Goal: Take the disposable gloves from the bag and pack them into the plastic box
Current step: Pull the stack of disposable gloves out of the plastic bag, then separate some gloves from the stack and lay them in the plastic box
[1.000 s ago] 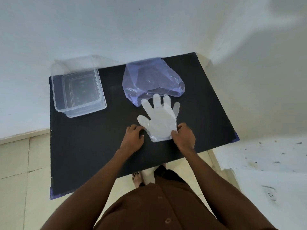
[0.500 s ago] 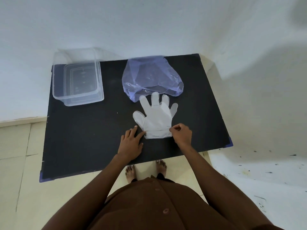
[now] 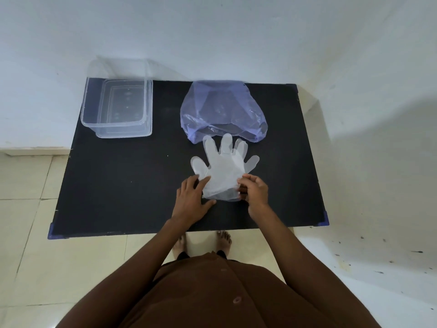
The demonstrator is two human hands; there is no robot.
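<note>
Gloves (image 3: 223, 172) thin translucent plastic; box (image 3: 118, 110) clear glossy; table (image 3: 123, 185) matt black

The right hand (image 3: 256, 194) covers the right edge of the glove (image 3: 222, 171), so it is hard to tell how its fingers (image 3: 246, 179) pinch the thin plastic there. The left hand (image 3: 192, 200) hides a bit of the glove's left side near the thumb part. The glove may be one or a few stacked together; that cannot be told. The bag (image 3: 222, 110) is cloudy purple, and what is inside it is too faint to make out. The person's arms and brown shirt (image 3: 212, 292) are cut off by the bottom edge. The bench (image 3: 123, 185) hides part of the feet (image 3: 223, 240).
</note>
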